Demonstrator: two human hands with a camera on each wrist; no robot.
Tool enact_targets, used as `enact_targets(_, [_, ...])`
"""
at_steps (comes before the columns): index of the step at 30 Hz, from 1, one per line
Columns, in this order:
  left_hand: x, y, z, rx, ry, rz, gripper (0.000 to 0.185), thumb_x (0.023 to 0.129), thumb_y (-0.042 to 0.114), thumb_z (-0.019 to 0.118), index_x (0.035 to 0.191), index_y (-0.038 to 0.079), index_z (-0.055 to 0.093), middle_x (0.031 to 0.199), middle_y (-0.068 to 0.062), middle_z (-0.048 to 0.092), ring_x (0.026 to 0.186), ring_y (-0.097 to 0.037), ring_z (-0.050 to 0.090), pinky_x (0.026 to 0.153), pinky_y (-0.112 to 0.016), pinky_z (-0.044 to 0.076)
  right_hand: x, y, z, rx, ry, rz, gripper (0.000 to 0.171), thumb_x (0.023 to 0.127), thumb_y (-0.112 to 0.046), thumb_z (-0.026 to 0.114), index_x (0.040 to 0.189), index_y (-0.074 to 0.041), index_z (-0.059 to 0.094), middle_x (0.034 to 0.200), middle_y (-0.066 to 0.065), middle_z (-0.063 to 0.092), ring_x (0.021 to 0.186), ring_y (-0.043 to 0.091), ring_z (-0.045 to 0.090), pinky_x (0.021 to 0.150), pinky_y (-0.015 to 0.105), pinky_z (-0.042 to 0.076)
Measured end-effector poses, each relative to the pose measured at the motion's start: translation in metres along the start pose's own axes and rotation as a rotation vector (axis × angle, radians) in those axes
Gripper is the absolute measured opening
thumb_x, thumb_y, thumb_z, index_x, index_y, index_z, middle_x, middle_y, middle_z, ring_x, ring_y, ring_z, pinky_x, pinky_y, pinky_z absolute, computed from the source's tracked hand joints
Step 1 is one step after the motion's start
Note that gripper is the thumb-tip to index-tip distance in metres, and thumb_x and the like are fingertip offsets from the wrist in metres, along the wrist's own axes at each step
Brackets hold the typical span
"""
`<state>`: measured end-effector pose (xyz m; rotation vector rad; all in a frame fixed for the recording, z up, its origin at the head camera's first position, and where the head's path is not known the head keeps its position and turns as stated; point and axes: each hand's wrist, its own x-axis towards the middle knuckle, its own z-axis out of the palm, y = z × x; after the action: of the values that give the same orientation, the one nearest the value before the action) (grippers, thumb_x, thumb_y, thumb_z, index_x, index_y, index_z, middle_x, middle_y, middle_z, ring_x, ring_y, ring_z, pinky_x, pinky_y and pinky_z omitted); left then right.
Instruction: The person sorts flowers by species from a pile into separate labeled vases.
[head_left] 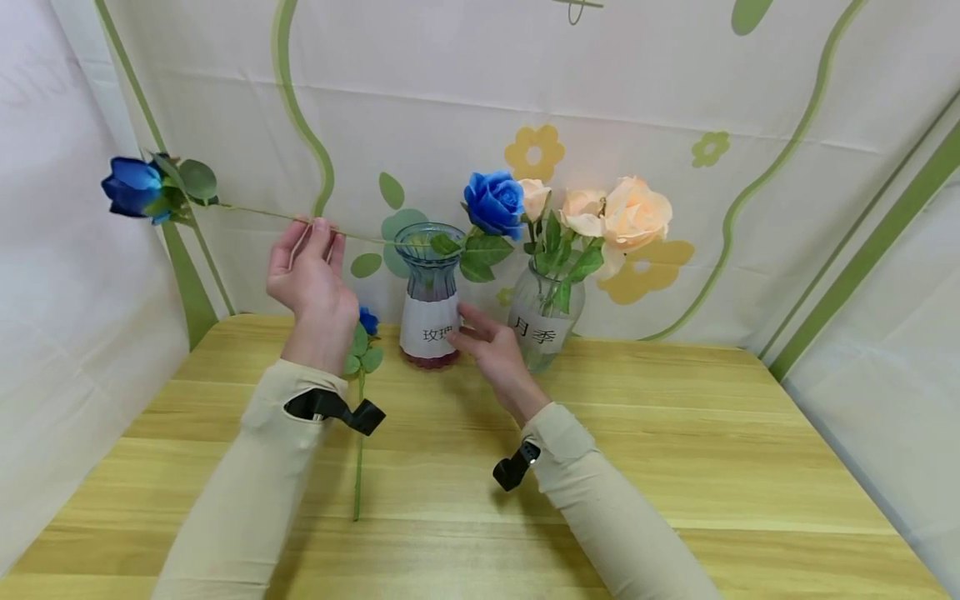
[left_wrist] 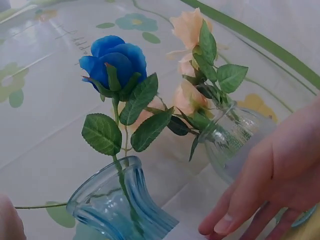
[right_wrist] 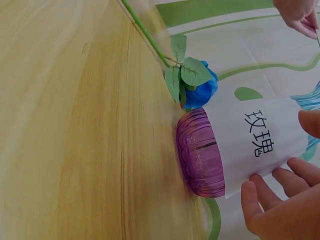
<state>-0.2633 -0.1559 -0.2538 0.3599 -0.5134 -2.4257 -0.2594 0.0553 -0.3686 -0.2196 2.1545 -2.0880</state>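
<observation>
The left hand (head_left: 309, 265) pinches the thin green stem of a blue fake rose (head_left: 135, 188). The stem lies sideways in the air, bloom pointing left, its end at the mouth of the blue glass vase with a white label (head_left: 430, 293). The right hand (head_left: 489, 343) is open, fingers touching the vase. I think the rose is going in; next, the stem must tip upright.

Wooden table (head_left: 675, 467) with blue vase (head_left: 430, 292), clear vase (head_left: 542, 321), apparently one loose blue rose (head_left: 361, 350).
</observation>
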Motion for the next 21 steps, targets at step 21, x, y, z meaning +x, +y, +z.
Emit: enact_targets(21, [-0.003, -0.029, 0.014, 0.086, -0.005, 0.084, 0.014, 0.091, -0.003, 0.08, 0.101, 0.006, 0.081, 0.102, -0.006, 0.076, 0.085, -0.017, 0.072, 0.084, -0.026, 0.059, -0.001, -0.001, -0.001, 0.009, -0.004, -0.001, 0.061, 0.101, -0.017, 0.071, 0.159, -0.018, 0.05, 0.166, -0.001, 0.049, 0.151, 0.027, 0.05, 0.127, 0.047, 0.039])
